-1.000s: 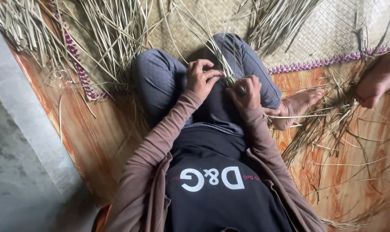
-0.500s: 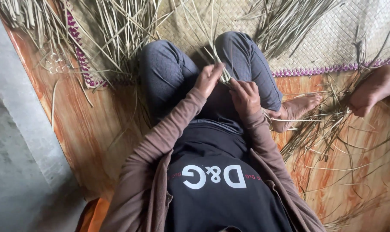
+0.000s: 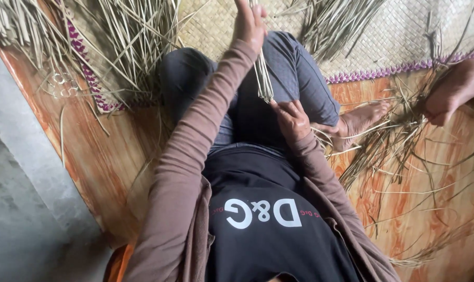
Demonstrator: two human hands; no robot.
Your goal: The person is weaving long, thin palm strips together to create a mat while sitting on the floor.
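The left hand (image 3: 249,23) is raised high at the top edge of the view, its arm in a long brown sleeve stretched almost straight up and away from the body, the fingers pressed together around the upper part of a thin bundle of dry, pale green-yellow reed strips (image 3: 263,73); the fingertips run out of view, so how tightly they close cannot be told. The bundle hangs taut and nearly upright from that hand down to the right hand (image 3: 291,119), which sits low over the lap with its wrist bent, knuckles up and fingers curled shut around the bundle's lower end. The strips thus stretch between the two hands, above the person's crossed legs in grey-blue trousers (image 3: 294,78). Under the legs lies a flat woven straw mat with a purple patterned border (image 3: 404,36), on an orange wood-grain floor (image 3: 430,209). Loose heaps of the same dry strips (image 3: 127,42) lie on the mat to the left and spill across the floor to the right, near the person's own bare foot (image 3: 360,122). Another person's bare foot (image 3: 454,91) rests among the strips at the right edge.
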